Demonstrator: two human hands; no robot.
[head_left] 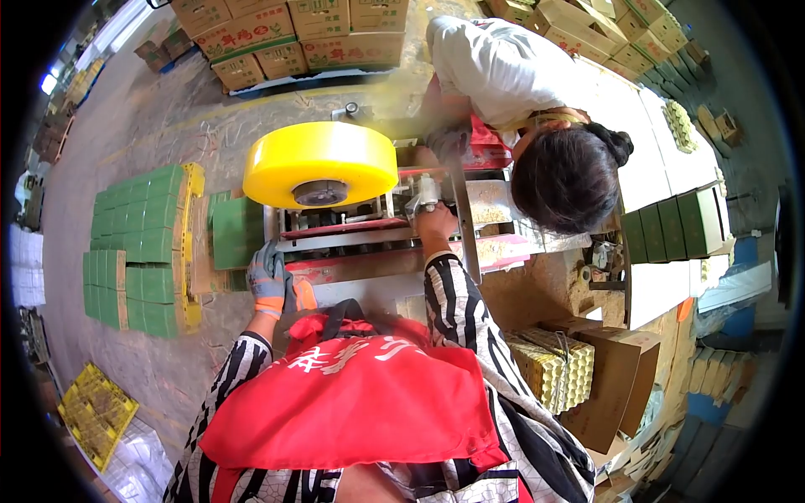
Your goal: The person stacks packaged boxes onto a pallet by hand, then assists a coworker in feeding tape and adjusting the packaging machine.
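Observation:
My left hand point(267, 278), in a grey glove with an orange cuff, lies at the left end of the machine, its fingers stretched out beside a green box point(235, 233). A grey and orange item point(303, 295) is just right of it. My right hand point(436, 223) is bare and closed around a silver metal fitting point(428, 194) on the machine frame point(471, 226). Part of its grip is hidden. A large yellow tape roll point(320, 159) stands over the machine, between and beyond my hands.
A person in a white shirt point(503, 71) leans over the machine's far right side. Green boxes point(142, 218) are stacked at left, printed cartons point(251, 38) at the back. Egg trays point(553, 369) and an open carton point(612, 386) are at lower right. More green boxes point(675, 226) stand right.

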